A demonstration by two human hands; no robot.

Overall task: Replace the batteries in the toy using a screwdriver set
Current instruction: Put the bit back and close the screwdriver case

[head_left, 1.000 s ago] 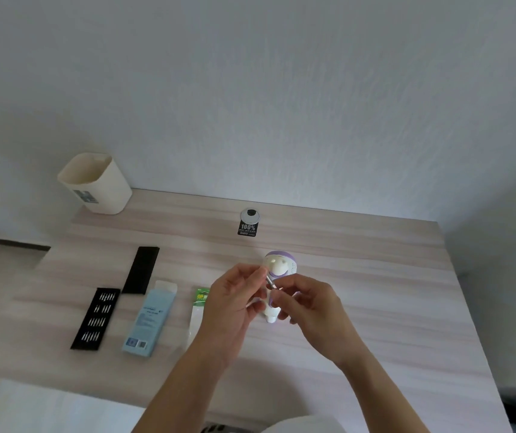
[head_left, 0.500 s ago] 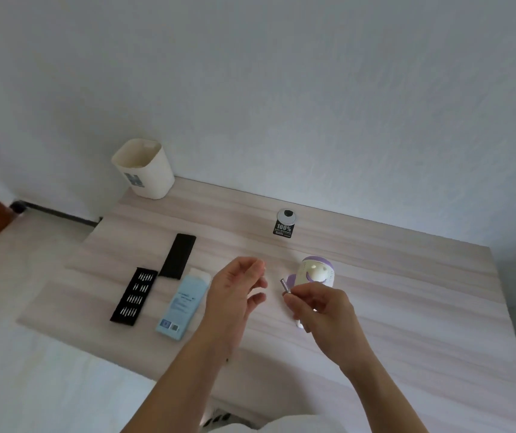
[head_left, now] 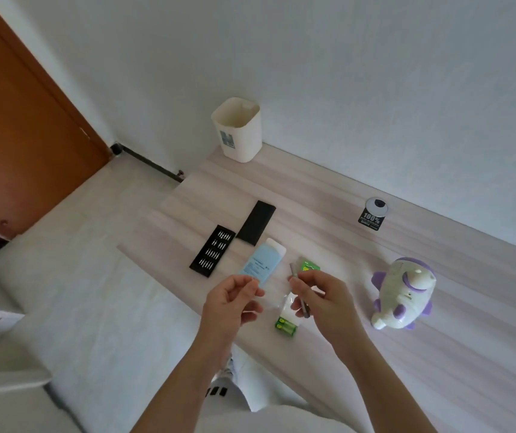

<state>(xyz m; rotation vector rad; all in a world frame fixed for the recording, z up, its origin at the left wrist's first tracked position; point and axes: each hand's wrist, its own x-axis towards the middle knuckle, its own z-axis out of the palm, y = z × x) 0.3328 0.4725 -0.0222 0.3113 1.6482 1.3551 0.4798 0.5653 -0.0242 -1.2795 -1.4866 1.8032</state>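
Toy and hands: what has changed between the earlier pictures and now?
The left hand let go of the toy, which now stands on the table, apart from both hands. The right hand still holds the screwdriver. Bit tray, blue box and batteries stayed put.

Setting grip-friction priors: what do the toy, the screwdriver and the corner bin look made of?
The toy: glossy moulded plastic, judging by its smooth white-and-purple shell. The screwdriver, gripped by the right hand: slim grey shaft, dull sheen, probably metal. The bin: probably matte cream plastic, thin moulded walls.
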